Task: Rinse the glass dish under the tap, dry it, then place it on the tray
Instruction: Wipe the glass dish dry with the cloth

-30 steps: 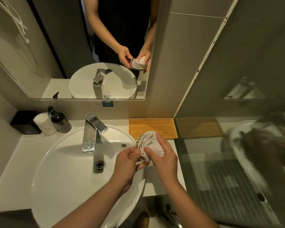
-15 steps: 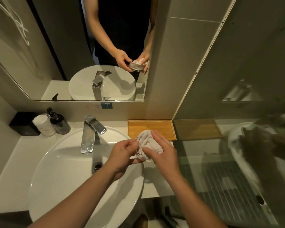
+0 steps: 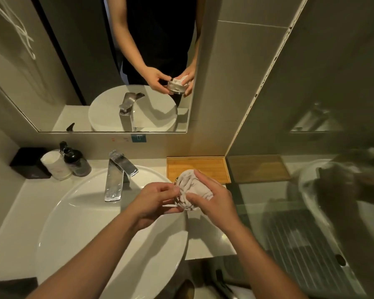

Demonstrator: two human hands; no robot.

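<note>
The glass dish (image 3: pixel 178 202) sits between both hands above the right rim of the basin (image 3: pixel 78 214), almost wholly wrapped in a pale cloth (image 3: pixel 191 187); only a glint of its rim and base shows at the left and lower edge of the bundle. The left hand (image 3: pixel 156 201) pinches the dish's edge, thumb and fingers closed on the glass, while the right hand (image 3: pixel 212 200) is pressed over the cloth, fingers curled around it. Compared with a second ago the bundle has been carried slightly further from the body, and the right hand has rolled further over the cloth, which reads as the wiping stroke continuing around the dish. That suggests rinsing is done and drying is under way, perhaps nearing its end. Just beyond the grip, on the surface, lies the wooden tray (image 3: pixel 214 166), bare and near, so the placing step needs only a short forward carry. To the left of the grip stands the tap (image 3: pixel 117 175), with no water visible from it. How dry the glass is cannot be judged: the cloth hides its inside and most of its wall. The mirror (image 3: pixel 108 61) above shows the dish's far side, but small and dim. The glass panel to the right gives only murky reflections.
</note>
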